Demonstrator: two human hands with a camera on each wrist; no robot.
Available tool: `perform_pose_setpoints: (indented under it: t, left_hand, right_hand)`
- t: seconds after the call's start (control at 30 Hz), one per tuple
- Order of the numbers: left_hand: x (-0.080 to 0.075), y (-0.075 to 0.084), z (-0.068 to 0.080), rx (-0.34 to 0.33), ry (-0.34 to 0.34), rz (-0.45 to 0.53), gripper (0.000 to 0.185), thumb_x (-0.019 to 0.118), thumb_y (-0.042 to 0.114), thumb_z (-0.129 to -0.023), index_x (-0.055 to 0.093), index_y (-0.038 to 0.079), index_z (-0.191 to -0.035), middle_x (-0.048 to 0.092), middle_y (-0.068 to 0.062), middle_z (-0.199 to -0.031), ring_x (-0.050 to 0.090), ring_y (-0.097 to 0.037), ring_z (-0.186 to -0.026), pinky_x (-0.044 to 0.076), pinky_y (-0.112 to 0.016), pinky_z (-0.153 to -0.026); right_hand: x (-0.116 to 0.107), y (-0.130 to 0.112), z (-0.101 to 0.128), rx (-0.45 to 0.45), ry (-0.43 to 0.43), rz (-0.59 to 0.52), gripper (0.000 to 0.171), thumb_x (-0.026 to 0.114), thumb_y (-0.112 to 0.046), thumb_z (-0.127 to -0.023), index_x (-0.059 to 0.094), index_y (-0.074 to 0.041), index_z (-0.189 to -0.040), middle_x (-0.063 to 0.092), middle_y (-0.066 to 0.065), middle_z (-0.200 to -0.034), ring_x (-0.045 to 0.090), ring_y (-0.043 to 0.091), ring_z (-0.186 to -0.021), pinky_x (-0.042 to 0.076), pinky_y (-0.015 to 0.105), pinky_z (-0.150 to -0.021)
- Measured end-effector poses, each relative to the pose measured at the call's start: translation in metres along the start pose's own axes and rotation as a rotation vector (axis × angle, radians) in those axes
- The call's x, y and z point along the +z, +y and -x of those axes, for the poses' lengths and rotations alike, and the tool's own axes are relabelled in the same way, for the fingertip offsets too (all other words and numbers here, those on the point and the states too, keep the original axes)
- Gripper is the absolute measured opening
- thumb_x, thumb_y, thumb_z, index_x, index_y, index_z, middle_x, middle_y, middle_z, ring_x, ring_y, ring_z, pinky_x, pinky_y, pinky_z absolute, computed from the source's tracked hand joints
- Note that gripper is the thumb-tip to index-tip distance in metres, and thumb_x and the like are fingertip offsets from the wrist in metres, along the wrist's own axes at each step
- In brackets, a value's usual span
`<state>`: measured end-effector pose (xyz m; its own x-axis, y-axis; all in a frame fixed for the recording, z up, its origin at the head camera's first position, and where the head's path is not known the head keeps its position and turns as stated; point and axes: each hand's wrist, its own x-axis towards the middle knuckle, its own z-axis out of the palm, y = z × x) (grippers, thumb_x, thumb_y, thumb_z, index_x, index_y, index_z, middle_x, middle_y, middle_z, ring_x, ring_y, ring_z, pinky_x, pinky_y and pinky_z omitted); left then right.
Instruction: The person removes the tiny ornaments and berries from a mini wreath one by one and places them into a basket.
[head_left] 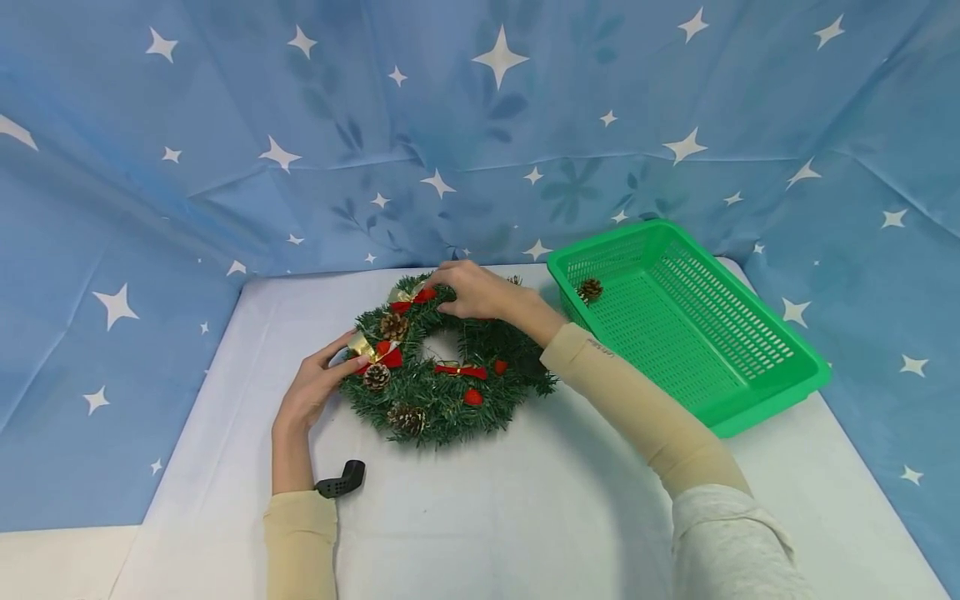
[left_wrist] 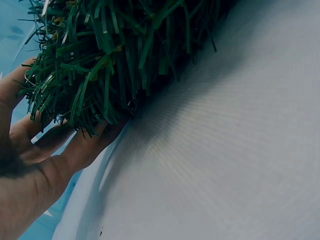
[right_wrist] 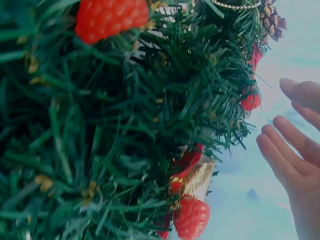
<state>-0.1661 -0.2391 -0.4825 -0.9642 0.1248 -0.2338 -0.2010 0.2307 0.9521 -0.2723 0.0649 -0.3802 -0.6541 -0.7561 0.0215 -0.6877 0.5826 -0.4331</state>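
A round green wreath point(head_left: 450, 417) lies on the white cloth, decorated with red bows, gold ribbon, pine cones and red berries. My left hand point(head_left: 309, 392) grips its left edge, thumb over the top beside a red and gold bow point(head_left: 386, 357). In the left wrist view, fingers point(left_wrist: 82, 150) of that hand reach under the green bristles. Over the wreath's far side is my right hand point(head_left: 476, 289), fingertips near another red bow point(head_left: 411, 302). The right wrist view shows this hand point(right_wrist: 295, 155) with relaxed fingers and nothing held, apart from the berries point(right_wrist: 191, 218).
A green plastic basket point(head_left: 757, 367) stands to the right, partly behind the right forearm, with a pine cone point(head_left: 591, 289) at its left end. A black device point(head_left: 342, 480) is at the left wrist. Blue star-patterned cloth point(head_left: 450, 125) hangs behind the table.
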Motion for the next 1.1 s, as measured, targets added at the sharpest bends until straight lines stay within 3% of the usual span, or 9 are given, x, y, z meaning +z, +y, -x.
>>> perform_pose_setpoints:
  t: [0.43,0.6,0.73,0.87,1.1]
  left_hand:
    - [-0.001,0.003,0.001,0.000,-0.008,-0.002,0.078,0.072,0.038,-0.098,0.033,0.022,-0.163,0.010,-0.005,-0.173,-0.001,-0.037,-0.160,0.016,-0.063,-0.124]
    - [-0.001,0.004,0.002,0.000,-0.005,-0.008,0.077,0.072,0.038,-0.098,0.033,0.023,-0.163,0.011,-0.004,-0.173,0.000,-0.036,-0.160,0.029,-0.054,-0.120]
    - [-0.001,0.003,0.002,-0.001,-0.003,-0.013,0.077,0.072,0.040,-0.098,0.034,0.024,-0.163,0.012,-0.004,-0.173,0.001,-0.036,-0.160,0.031,-0.052,-0.115]
    - [-0.002,0.000,0.000,-0.001,-0.007,-0.011,0.077,0.072,0.038,-0.098,0.033,0.023,-0.163,0.011,-0.005,-0.173,0.000,-0.037,-0.160,0.021,-0.059,-0.124]
    - [-0.002,0.001,0.001,-0.009,-0.004,0.004,0.077,0.072,0.037,-0.098,0.034,0.022,-0.163,0.013,-0.004,-0.173,0.002,-0.038,-0.160,0.018,-0.064,-0.124]
  right_hand:
    - [0.010,-0.011,-0.010,-0.036,-0.036,-0.012,0.045,0.075,-0.012,-0.095,0.064,-0.003,-0.138,0.063,0.012,-0.140,0.060,0.029,-0.128,0.050,0.040,-0.107]
    - [0.013,-0.013,-0.014,-0.062,-0.047,-0.015,0.048,0.076,-0.015,-0.094,0.064,-0.004,-0.139,0.063,0.012,-0.140,0.061,0.029,-0.124,0.051,0.041,-0.103]
    - [0.016,-0.016,-0.017,-0.066,-0.061,-0.004,0.050,0.075,-0.015,-0.094,0.062,-0.005,-0.142,0.061,0.011,-0.143,0.062,0.029,-0.124,0.050,0.040,-0.104]
    - [0.019,-0.019,-0.021,-0.085,-0.074,-0.029,0.049,0.074,-0.012,-0.095,0.062,-0.004,-0.141,0.061,0.012,-0.143,0.063,0.030,-0.122,0.052,0.040,-0.101]
    - [0.024,-0.024,-0.027,-0.128,-0.092,-0.021,0.045,0.076,-0.011,-0.095,0.064,-0.004,-0.138,0.062,0.011,-0.141,0.062,0.026,-0.126,0.051,0.035,-0.105]
